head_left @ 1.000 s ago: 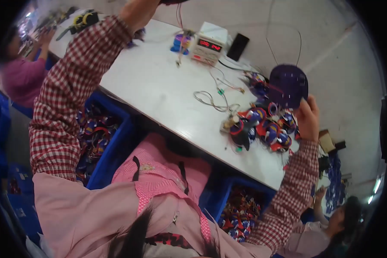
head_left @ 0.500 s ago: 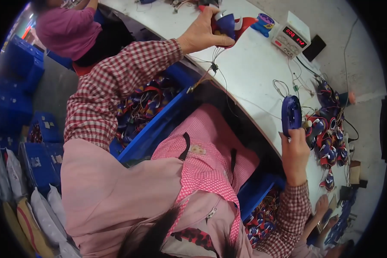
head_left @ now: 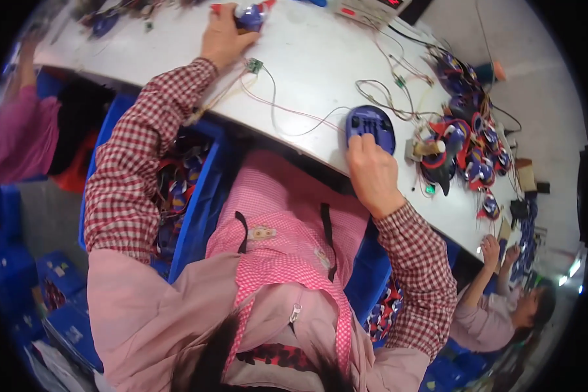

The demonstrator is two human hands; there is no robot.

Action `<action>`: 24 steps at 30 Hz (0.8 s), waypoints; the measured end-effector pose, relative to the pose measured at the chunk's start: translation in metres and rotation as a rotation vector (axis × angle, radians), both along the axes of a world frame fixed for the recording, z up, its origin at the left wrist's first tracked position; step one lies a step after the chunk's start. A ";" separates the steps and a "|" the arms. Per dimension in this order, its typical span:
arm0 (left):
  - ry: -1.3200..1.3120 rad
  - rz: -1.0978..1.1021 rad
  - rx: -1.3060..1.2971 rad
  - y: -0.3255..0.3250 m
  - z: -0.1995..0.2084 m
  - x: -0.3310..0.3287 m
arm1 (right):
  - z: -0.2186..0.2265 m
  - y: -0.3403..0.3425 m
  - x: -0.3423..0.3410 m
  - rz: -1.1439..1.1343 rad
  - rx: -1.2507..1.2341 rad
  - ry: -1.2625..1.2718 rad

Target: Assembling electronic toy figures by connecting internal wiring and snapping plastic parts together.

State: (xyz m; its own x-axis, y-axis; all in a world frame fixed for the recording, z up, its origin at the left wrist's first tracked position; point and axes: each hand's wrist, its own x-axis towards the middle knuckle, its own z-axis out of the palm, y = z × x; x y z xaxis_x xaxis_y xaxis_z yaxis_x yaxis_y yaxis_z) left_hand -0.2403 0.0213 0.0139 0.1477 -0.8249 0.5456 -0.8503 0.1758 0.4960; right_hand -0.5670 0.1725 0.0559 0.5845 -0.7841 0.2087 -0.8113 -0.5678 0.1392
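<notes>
At the table's far edge my left hand [head_left: 226, 40] is closed around a blue, white and red plastic toy part [head_left: 251, 17]. My fingers hide some of it. Thin wires run from near that hand to a small green circuit board [head_left: 254, 65] hanging at the table's near edge. My right hand [head_left: 375, 175] has its fingers bent together on the near end of a dark blue oval plastic shell [head_left: 380, 121]. The shell lies on the white table [head_left: 307, 72] with its hollow, ribbed inside facing up. A loop of wire lies just beyond it.
A heap of wired blue-and-red toy parts [head_left: 480, 171] covers the table's right side. The power supply [head_left: 365, 12] stands at the back. Below the table, blue crates [head_left: 199, 215] hold similar parts. One person [head_left: 26, 134] sits left, another [head_left: 486, 320] right.
The oval shell has come down from upright in my right hand to lying on the table. My left hand still holds the toy part, now farther left in view. The whole view has shifted.
</notes>
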 end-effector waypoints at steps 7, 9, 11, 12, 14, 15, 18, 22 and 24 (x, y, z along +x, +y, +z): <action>0.104 -0.101 -0.025 -0.011 -0.018 0.006 | 0.010 -0.003 -0.008 0.027 0.003 -0.254; 0.258 -0.230 0.027 0.000 -0.003 0.012 | 0.023 0.006 -0.015 0.048 0.017 -0.452; 0.267 -0.255 0.093 0.005 0.006 0.020 | 0.026 0.017 -0.048 -0.116 0.029 -0.661; 0.277 -0.282 0.155 0.011 0.010 0.026 | 0.022 0.017 -0.067 -0.257 0.044 -0.790; 0.278 -0.313 0.223 0.018 0.014 0.027 | 0.020 0.008 -0.100 -0.375 0.098 -1.176; 0.269 -0.258 0.226 0.022 0.015 0.027 | 0.019 0.001 -0.110 -0.367 0.114 -1.191; 0.224 -0.156 0.233 0.035 0.029 0.023 | 0.024 -0.018 -0.120 -0.459 0.163 -1.231; 0.433 -0.473 0.129 0.087 0.054 -0.056 | 0.023 -0.036 -0.128 -0.489 0.598 -1.249; 0.114 -0.678 0.059 0.101 0.058 -0.121 | 0.016 -0.035 -0.131 -0.544 0.561 -1.102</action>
State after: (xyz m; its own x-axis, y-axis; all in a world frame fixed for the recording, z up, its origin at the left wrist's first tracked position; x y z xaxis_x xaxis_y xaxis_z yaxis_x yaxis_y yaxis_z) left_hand -0.3618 0.1220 0.0719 -0.3571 -0.7835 0.5086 -0.5042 0.6200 0.6011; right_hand -0.6981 0.1376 0.0715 -0.0879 -0.9944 -0.0583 -0.4881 0.0940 -0.8677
